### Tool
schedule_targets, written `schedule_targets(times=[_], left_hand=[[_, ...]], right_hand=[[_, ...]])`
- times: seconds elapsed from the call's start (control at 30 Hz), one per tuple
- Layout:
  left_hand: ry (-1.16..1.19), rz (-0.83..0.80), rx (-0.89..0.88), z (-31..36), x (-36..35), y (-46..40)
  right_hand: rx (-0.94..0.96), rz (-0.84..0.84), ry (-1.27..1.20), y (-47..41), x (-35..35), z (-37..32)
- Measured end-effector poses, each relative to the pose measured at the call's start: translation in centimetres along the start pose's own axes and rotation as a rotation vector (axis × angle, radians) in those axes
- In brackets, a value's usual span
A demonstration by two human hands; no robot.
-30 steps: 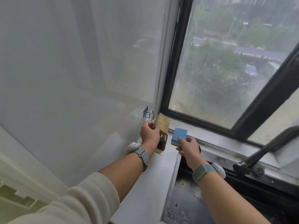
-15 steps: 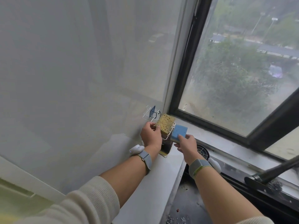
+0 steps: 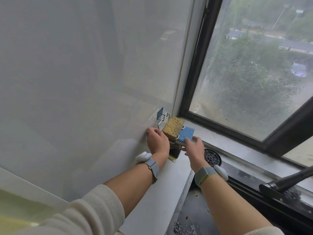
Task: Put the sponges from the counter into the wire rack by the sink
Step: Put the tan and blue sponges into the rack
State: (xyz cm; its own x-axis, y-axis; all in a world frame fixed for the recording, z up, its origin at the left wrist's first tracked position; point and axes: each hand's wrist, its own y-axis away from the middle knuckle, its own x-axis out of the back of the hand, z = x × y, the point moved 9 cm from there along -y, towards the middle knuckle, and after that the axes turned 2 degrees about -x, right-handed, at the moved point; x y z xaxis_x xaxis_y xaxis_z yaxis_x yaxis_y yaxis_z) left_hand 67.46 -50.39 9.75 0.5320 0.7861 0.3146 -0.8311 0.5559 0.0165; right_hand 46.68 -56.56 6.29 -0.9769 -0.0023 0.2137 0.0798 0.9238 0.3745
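Observation:
A yellow sponge [image 3: 173, 127] sits in the wire rack [image 3: 164, 116], which is fixed to the white wall by a blue pad in the corner beside the window. My left hand [image 3: 157, 140] is curled against the sponge's near end, its fingertips hidden. A blue sponge [image 3: 186, 135] lies against the rack's right side, touching the yellow one. My right hand [image 3: 194, 150] grips the blue sponge from below, with one finger on its top face. The rack's lower part [image 3: 174, 155] shows between my hands.
A white counter ledge [image 3: 160, 192] runs toward me along the wall. The dark sink [image 3: 194, 209] lies to the right, with a round strainer [image 3: 212, 157] at its back and a black faucet [image 3: 288, 180] at the far right. The black window frame [image 3: 194, 82] stands just behind the rack.
My right hand carried the blue sponge left, up to the rack beside the yellow sponge. The yellow sponge went from upright in my left hand down into the rack.

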Motion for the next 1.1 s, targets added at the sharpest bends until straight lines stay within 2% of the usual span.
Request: schedule_targets(times=[0.27, 0.57, 0.7, 0.87, 1.1], left_hand=[[-0.087, -0.078, 0.065, -2.2, -0.4, 0.4], [-0.159, -0.206, 0.098, -4.1, -1.7, -0.3], [-0.153, -0.236, 0.125, -4.4, -2.2, -0.4], [-0.106, -0.24, 0.216, -5.6, -2.8, -0.5], [-0.044, -0.245, 0.258, -7.4, -4.1, -1.3]], right_hand=[[0.021, -0.064, 0.019, 0.5, -0.7, 0.0], [0.095, -0.055, 0.102, 0.9, -1.0, -0.6], [0.161, -0.055, 0.173, 0.8, -1.3, -0.5], [0.208, -0.048, 0.235, -3.0, -1.7, 2.8], [0.272, -0.024, 0.241, 0.3, -1.5, -0.4]])
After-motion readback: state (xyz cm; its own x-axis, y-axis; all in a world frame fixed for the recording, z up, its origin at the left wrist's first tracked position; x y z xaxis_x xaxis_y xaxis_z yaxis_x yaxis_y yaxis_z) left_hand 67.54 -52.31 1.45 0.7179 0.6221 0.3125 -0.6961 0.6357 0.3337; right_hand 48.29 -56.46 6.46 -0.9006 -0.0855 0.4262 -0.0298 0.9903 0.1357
